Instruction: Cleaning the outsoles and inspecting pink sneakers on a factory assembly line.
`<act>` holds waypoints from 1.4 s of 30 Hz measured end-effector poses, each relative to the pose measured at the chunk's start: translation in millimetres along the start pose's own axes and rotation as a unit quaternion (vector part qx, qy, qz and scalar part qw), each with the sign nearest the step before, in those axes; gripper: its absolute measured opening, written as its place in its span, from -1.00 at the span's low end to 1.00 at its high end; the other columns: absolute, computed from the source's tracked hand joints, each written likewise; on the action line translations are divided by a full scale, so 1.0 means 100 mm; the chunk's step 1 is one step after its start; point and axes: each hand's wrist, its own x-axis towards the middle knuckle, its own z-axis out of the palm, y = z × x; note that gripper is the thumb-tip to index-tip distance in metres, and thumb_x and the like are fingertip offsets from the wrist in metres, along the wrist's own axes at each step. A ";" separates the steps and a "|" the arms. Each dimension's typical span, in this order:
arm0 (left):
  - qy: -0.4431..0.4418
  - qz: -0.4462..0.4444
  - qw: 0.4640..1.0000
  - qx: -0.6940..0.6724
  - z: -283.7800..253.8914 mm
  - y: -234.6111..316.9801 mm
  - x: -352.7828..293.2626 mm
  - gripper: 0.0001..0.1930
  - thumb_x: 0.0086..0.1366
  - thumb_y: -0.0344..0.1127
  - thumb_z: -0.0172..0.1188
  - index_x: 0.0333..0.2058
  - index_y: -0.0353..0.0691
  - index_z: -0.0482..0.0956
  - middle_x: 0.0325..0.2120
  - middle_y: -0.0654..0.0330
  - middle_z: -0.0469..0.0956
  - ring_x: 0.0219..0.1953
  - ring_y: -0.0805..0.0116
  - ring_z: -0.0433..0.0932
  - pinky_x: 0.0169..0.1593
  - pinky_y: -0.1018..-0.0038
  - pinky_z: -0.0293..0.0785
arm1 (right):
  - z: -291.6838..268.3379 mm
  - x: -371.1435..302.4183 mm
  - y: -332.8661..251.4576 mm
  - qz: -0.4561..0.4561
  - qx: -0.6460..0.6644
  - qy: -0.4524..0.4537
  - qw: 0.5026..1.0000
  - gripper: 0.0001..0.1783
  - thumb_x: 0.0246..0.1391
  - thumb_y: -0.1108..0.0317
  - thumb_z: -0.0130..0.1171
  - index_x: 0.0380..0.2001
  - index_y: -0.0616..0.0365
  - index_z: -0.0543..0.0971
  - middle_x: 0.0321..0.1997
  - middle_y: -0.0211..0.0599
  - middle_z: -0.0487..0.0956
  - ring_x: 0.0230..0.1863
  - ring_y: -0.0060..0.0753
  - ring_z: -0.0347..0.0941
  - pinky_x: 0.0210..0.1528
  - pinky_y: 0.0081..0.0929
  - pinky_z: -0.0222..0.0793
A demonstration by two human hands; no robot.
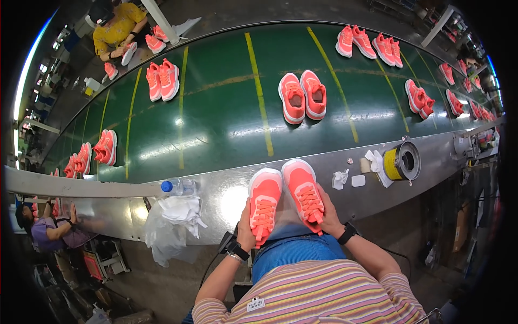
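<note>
My left hand (246, 227) grips a coral-pink sneaker (265, 200) with a white sole by its outer side and heel end. A matching sneaker (303, 189) is held by my right hand (330, 217), whose fingers curl round its outer side. Both shoes are side by side over the edge of the metal ledge (226, 181), toes pointing away from me and laces facing up. The undersides of the shoes and part of my fingers are hidden. Directly beyond, another pair of coral sneakers (294, 100) stands on the green conveyor belt (216, 119).
On the ledge's right are a yellow-banded tin (396, 163), crumpled white tissue (340, 179) and a small white piece (358, 180). A blue-capped bottle (183, 187) and white bag (181, 213) are left, by a pale bar (86, 186). Other people (120, 29) work nearby; more sneaker pairs (162, 81) line the belt.
</note>
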 end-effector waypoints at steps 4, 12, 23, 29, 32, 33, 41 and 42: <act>0.024 -0.036 0.995 -0.089 -0.03 0.08 -0.07 -0.25 0.15 -0.38 0.13 0.25 -0.28 -0.08 0.00 0.00 0.33 -0.07 0.22 0.44 0.01 0.39 0.38 | -0.08 0.01 -0.16 -0.048 -0.077 0.019 0.996 -0.16 -0.11 0.26 0.24 0.21 0.21 0.09 0.15 0.01 0.23 0.18 0.00 0.16 0.21 -0.27 0.08; 0.097 0.087 0.953 0.275 -0.13 0.24 -0.16 -0.08 -0.07 -0.31 0.33 0.22 -0.36 -0.02 0.02 -0.13 0.25 0.04 -0.05 0.24 0.11 0.23 0.18 | -0.09 -0.05 -0.19 -0.083 -0.167 0.069 0.980 -0.15 -0.30 0.42 0.20 0.17 0.22 0.15 0.09 0.02 0.24 0.11 0.05 0.15 0.20 -0.21 0.05; 0.055 -0.027 0.983 0.171 -0.12 0.21 -0.12 -0.05 -0.11 -0.33 0.36 0.22 -0.36 -0.04 -0.09 -0.10 0.28 -0.02 0.03 0.30 0.04 0.26 0.26 | 0.03 -0.04 -0.42 -0.044 -0.157 0.074 0.984 -0.05 -0.41 0.38 0.29 0.16 0.26 0.13 0.04 0.00 0.27 0.09 0.04 0.15 0.16 -0.18 0.06; -0.024 -0.114 0.993 -0.031 -0.06 0.24 0.09 -0.03 -0.04 -0.37 0.30 0.25 -0.30 -0.18 -0.10 -0.05 0.29 -0.08 0.19 0.41 -0.07 0.34 0.43 | 0.06 0.22 -0.53 -0.045 -0.199 0.084 0.975 -0.01 -0.44 0.33 0.32 0.16 0.27 0.11 -0.02 -0.02 0.28 0.03 0.01 0.16 0.11 -0.16 0.07; -0.028 -0.149 0.984 -0.090 -0.04 0.29 0.17 -0.02 -0.04 -0.35 0.31 0.25 -0.31 -0.18 -0.09 -0.04 0.30 -0.09 0.20 0.43 -0.12 0.38 0.47 | 0.09 0.27 -0.59 -0.038 -0.211 0.093 0.972 0.00 -0.45 0.31 0.33 0.16 0.25 0.11 -0.04 -0.04 0.26 0.01 0.00 0.16 0.08 -0.16 0.08; -0.021 -0.149 0.983 -0.101 -0.02 0.28 0.17 -0.02 -0.04 -0.35 0.32 0.25 -0.31 -0.18 -0.08 -0.03 0.31 -0.10 0.22 0.43 -0.14 0.40 0.48 | 0.10 0.28 -0.60 -0.026 -0.215 0.093 0.972 0.01 -0.45 0.29 0.34 0.16 0.24 0.11 -0.05 -0.04 0.25 0.00 0.00 0.16 0.06 -0.17 0.09; -0.009 -0.147 0.980 -0.132 0.00 0.22 0.16 -0.04 -0.02 -0.37 0.30 0.25 -0.31 -0.18 -0.08 0.00 0.32 -0.10 0.24 0.44 -0.16 0.45 0.50 | 0.13 0.26 -0.58 -0.020 -0.230 0.095 0.968 0.03 -0.45 0.27 0.36 0.17 0.21 0.10 -0.06 -0.05 0.24 0.01 0.01 0.15 0.04 -0.15 0.09; -0.010 -0.147 0.980 -0.132 0.00 0.21 0.16 -0.04 -0.02 -0.37 0.30 0.25 -0.31 -0.18 -0.08 0.00 0.32 -0.10 0.24 0.44 -0.16 0.45 0.50 | 0.13 0.25 -0.58 -0.016 -0.232 0.093 0.968 0.04 -0.45 0.27 0.36 0.17 0.21 0.09 -0.05 -0.05 0.23 0.01 0.01 0.15 0.05 -0.15 0.09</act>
